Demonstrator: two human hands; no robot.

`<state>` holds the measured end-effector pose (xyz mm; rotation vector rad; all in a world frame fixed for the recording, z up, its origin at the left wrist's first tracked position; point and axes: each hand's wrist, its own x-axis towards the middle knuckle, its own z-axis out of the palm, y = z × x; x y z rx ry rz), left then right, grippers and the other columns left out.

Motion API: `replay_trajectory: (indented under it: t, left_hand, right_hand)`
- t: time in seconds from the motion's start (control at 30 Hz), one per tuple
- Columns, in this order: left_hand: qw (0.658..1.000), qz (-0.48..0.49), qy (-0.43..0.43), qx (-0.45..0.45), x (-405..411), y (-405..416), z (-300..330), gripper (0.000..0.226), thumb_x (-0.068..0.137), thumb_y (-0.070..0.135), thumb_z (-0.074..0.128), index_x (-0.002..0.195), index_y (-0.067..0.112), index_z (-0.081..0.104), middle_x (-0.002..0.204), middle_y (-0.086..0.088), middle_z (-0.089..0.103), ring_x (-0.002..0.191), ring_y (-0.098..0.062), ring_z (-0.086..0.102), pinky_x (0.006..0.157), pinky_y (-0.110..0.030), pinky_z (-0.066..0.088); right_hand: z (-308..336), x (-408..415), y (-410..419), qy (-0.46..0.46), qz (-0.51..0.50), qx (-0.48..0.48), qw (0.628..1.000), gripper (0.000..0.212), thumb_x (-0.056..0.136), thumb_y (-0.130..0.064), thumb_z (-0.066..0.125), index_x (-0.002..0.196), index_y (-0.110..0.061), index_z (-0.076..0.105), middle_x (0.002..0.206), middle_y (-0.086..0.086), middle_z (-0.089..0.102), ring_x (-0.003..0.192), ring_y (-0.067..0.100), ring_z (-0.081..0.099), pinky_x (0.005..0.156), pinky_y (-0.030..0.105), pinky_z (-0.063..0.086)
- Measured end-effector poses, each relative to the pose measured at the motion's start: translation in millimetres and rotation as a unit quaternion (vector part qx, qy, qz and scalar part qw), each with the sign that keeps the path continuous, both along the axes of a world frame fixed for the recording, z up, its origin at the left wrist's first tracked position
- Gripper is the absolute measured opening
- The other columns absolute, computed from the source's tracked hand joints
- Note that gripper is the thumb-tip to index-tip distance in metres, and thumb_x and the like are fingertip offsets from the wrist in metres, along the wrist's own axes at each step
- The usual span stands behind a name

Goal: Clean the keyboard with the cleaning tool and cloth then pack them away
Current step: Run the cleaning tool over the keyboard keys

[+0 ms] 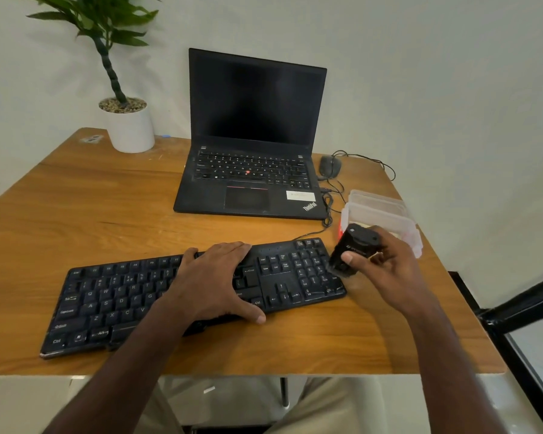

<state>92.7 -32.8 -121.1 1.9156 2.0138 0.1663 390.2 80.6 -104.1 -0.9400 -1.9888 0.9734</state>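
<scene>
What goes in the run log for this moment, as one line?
left hand: flat on keyboard | right hand: holds cleaning tool at keyboard's right end | plastic box: behind tool

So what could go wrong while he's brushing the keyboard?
The cleaning tool in the right hand works at the keyboard's right end, near the plastic container; a wide sweep might knock it. The left hand lies across the keys, so those may get missed.
</scene>
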Motion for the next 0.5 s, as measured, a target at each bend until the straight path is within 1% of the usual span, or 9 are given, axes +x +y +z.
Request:
replay_trajectory:
  t: [0.07, 0.13, 0.2, 0.23, 0.33, 0.37, 0.43, 0.5]
  left_hand:
    - [1.0, -0.001, 0.004, 0.002, -0.5, 0.4, -1.3, 0.137, 0.049, 0.094, 0.064, 0.159, 0.033, 0.009, 0.166, 0.013, 0.015, 0.151, -0.009, 0.013, 0.122, -0.053, 0.006]
    - [1.0, -0.001, 0.006, 0.003, -0.5, 0.6, -2.4, 0.137, 0.049, 0.095, 0.063, 0.159, 0.034, 0.009, 0.166, 0.013, 0.014, 0.151, -0.008, 0.013, 0.122, -0.052, 0.007]
    - [1.0, -0.003, 0.007, 0.003, -0.4, 0.5, -2.6, 0.137, 0.049, 0.095, 0.062, 0.159, 0.033, 0.009, 0.166, 0.013, 0.015, 0.151, -0.009, 0.013, 0.122, -0.053, 0.007]
    - [1.0, -0.004, 0.006, 0.003, -0.4, 0.5, -2.5, 0.137, 0.049, 0.095, 0.063, 0.159, 0.033, 0.009, 0.166, 0.013, 0.015, 0.151, -0.009, 0.013, 0.122, -0.053, 0.007]
    - [1.0, -0.005, 0.004, 0.003, -0.1, 0.6, -1.3, 0.136, 0.05, 0.094, 0.064, 0.159, 0.033, 0.009, 0.166, 0.012, 0.014, 0.151, -0.009, 0.013, 0.122, -0.053, 0.007]
    - [1.0, -0.006, 0.006, 0.003, 0.2, 0.9, -0.6, 0.136, 0.05, 0.094, 0.063, 0.159, 0.032, 0.009, 0.166, 0.012, 0.014, 0.151, -0.009, 0.013, 0.122, -0.054, 0.007]
    - [1.0, -0.01, 0.015, 0.001, 0.9, 0.7, 0.8, 0.137, 0.051, 0.095, 0.061, 0.159, 0.031, 0.006, 0.167, 0.011, 0.011, 0.152, -0.009, 0.01, 0.122, -0.056, 0.003]
    - [0.999, -0.015, 0.035, 0.008, -1.1, -2.9, 1.2, 0.139, 0.051, 0.097, 0.056, 0.16, 0.03, 0.002, 0.168, 0.009, 0.005, 0.153, -0.009, 0.001, 0.121, -0.06, -0.006]
  right_hand:
    - [-3.4, -1.4, -2.9, -0.033, 0.027, -0.002, 0.999, 0.03, 0.083, -0.042, 0.078, 0.106, -0.026, 0.069, 0.096, -0.005, 0.071, 0.087, 0.016, 0.062, 0.071, 0.016, 0.046]
    - [-4.7, -1.8, -2.8, -0.026, 0.003, -0.005, 1.0, 0.033, 0.081, -0.045, 0.08, 0.107, -0.028, 0.068, 0.097, -0.009, 0.071, 0.087, 0.01, 0.062, 0.07, 0.013, 0.046]
    - [-2.4, 1.2, -0.8, -0.003, -0.043, 0.009, 0.999, 0.032, 0.08, -0.038, 0.078, 0.109, -0.029, 0.067, 0.098, -0.015, 0.071, 0.09, 0.006, 0.064, 0.071, 0.014, 0.048]
    - [-1.3, 3.2, -0.6, 0.007, -0.05, 0.013, 0.999, 0.032, 0.08, -0.034, 0.075, 0.11, -0.027, 0.067, 0.098, -0.015, 0.071, 0.09, 0.007, 0.064, 0.071, 0.014, 0.049]
    - [-3.6, 4.6, -3.8, 0.0, -0.021, -0.013, 1.0, 0.033, 0.08, -0.032, 0.073, 0.111, -0.021, 0.068, 0.096, -0.011, 0.071, 0.089, 0.008, 0.064, 0.071, 0.015, 0.049]
    - [-5.0, 3.5, -5.0, -0.011, -0.026, -0.015, 1.0, 0.033, 0.08, -0.033, 0.073, 0.11, -0.022, 0.068, 0.096, -0.013, 0.071, 0.09, 0.007, 0.064, 0.072, 0.014, 0.049]
    - [-6.0, -0.3, -6.0, -0.011, -0.065, 0.007, 0.998, 0.029, 0.081, -0.033, 0.075, 0.108, -0.03, 0.066, 0.096, -0.02, 0.071, 0.091, 0.004, 0.064, 0.072, 0.012, 0.048]
    - [-1.8, -10.2, -11.1, 0.024, -0.094, 0.027, 0.995, 0.027, 0.084, -0.022, 0.077, 0.106, -0.034, 0.064, 0.096, -0.025, 0.071, 0.09, -0.001, 0.064, 0.071, 0.01, 0.048]
